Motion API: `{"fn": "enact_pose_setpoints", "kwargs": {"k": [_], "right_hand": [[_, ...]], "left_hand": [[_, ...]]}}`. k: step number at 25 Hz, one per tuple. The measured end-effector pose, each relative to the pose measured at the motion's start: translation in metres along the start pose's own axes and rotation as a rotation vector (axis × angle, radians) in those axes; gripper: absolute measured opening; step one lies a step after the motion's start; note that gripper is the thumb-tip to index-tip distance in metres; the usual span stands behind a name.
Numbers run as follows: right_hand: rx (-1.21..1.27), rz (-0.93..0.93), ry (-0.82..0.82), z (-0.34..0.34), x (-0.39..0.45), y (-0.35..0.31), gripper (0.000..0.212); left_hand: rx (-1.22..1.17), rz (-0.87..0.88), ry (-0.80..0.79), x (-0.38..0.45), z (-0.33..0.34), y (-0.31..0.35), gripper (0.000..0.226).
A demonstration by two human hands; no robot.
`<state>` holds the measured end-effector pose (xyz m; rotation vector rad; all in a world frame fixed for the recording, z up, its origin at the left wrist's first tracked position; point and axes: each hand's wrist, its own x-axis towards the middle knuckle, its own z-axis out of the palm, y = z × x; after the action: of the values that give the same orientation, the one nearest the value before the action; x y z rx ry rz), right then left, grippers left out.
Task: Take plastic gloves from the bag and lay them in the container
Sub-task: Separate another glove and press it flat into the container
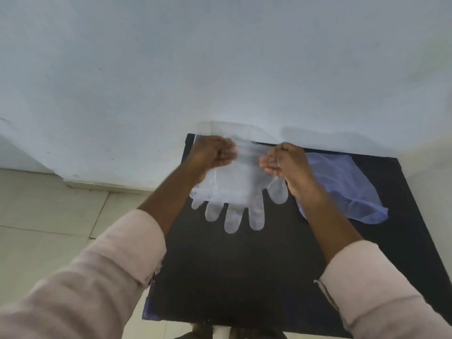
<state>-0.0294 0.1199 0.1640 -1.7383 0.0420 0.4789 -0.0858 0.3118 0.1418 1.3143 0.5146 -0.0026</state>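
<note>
While both hands pinch the cuff, left hand and right hand, the glove hangs fingers-down near the table far edge.

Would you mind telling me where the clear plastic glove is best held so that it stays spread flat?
Probably by the cuff's two corners, from above, one each side, as the left hand and right hand do now. The clear plastic glove is thin and limp; held there it hangs open, fingers down, over the black surface.
</note>
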Motion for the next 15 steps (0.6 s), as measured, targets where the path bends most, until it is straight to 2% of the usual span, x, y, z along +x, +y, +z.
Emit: {"fn": "enact_pose_setpoints", "kwargs": {"k": [5,11,13,15], "right_hand": [[0.010,-0.034,0.004,0.038,0.086,-0.048,0.015],[0.011,-0.125,0.000,0.063,0.157,-0.080,0.018],[0.021,-0.212,0.017,0.067,0.169,-0.093,0.020],[0.012,-0.415,0.091,0.066,0.169,-0.100,0.021]], "left_hand": [[-0.030,-0.005,0.093,0.079,-0.021,0.048,0.015],[-0.036,0.035,0.169,0.141,-0.033,0.081,0.015],[-0.043,0.116,0.186,0.149,-0.032,0.097,0.015],[-0.057,0.237,0.173,0.146,-0.029,0.108,0.014]]}}
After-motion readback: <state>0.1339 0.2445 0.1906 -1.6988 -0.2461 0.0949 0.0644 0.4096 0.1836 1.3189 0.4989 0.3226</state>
